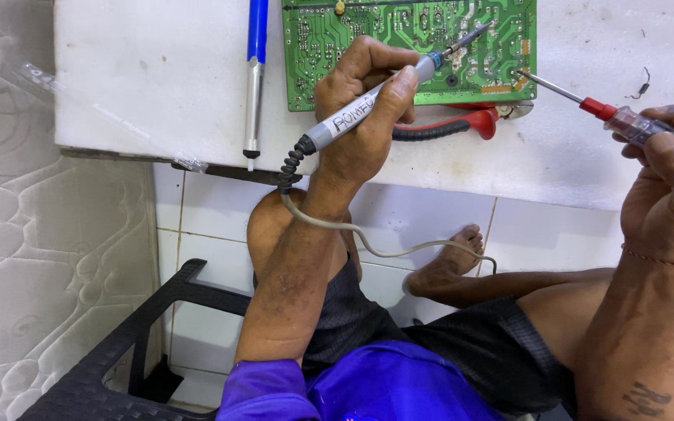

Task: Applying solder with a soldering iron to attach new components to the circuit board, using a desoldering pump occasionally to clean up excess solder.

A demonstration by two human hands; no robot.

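- White surface (157, 86) carries one green circuit board (399, 39), just beyond the left hand (360, 117) fingers.
- Left fingers wrap one grey soldering iron (368, 101), tip on the board.
- Right hand (668, 187) pinches one red-collared screwdriver (602, 109), handle partly hidden.
- Red-handled pliers (462, 125) lie half covered behind the left fingers.

One label in view: a white strip (355, 114) with dark handwriting, wrapped lengthwise round the grey barrel of the soldering iron (368, 105). The left hand (364, 109) grips that barrel, and its fingers hide the strip's upper end. The strip lies tilted, following the barrel, low at the cord end and rising toward the tip. No packages, signs or screens are visible anywhere on the white bench or the tiled floor
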